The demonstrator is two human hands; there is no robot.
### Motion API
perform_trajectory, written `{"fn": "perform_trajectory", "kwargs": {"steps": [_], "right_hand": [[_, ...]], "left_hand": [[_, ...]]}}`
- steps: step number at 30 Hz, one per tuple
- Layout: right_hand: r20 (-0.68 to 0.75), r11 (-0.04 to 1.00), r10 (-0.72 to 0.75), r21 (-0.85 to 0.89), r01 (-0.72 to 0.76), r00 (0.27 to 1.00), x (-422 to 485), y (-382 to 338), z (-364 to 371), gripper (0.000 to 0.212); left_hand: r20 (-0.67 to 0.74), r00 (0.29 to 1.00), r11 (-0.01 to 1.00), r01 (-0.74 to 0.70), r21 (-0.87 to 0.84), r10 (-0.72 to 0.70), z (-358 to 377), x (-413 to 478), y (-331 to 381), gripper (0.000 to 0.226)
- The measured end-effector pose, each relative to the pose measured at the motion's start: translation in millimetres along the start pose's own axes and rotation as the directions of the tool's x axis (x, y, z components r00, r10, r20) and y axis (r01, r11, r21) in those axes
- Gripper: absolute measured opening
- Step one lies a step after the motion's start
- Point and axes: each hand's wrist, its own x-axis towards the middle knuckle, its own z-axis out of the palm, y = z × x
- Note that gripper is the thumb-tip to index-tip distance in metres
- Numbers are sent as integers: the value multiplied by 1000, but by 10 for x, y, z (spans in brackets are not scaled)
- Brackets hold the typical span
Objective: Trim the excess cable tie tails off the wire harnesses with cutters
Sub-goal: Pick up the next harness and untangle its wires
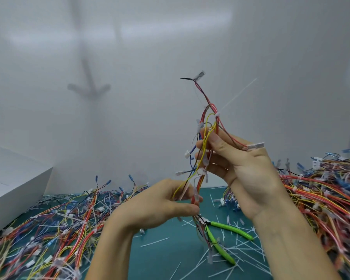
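Glossy green plastic handles on cutters (230, 229); harness wires (200, 184) smooth plastic-sheathed; tie tail (237, 96) translucent plastic; counter (160, 259) matt teal; box (12, 178) matt white.

One head-worn, wide-angle view
You look forward and slightly down, close on your left hand (164, 201) and right hand (248, 170); green mat (160, 259) low in frame, white wall (129, 57) filling the top.

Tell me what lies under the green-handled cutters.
The green-handled cutters rest on the teal mat, across scattered white cut tie tails. The dangling multicoloured wire harness partly covers their head.
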Motion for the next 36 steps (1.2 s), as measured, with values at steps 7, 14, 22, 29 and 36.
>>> {"fn": "perform_trajectory", "kwargs": {"steps": [7,14,22,29,36], "right_hand": [[-10,997,13,81,-12,1000,17,5,-30,21],[51,997,-1,80,-3,999,32,22,-58,25],[149,992,-1,-127,21,989,38,81,-109,22],[331,927,88,-372,45,940,45,192,-75,14],[466,870,247,-493,17,850,60,288,-105,13]], "left_hand": [[-78,994,993,65,-100,-73,-114,-84,-93,15],[-155,984,982,60,-178,-89,-158,-93,-140,21],[-160,975,977,173,125,-152,-262,-168,-230,39],[-272,962,986,-26,-165,-20,-325,-184,-302,63],[-221,961,445,-273,-853,165,-420,-97,-217,56]]}}
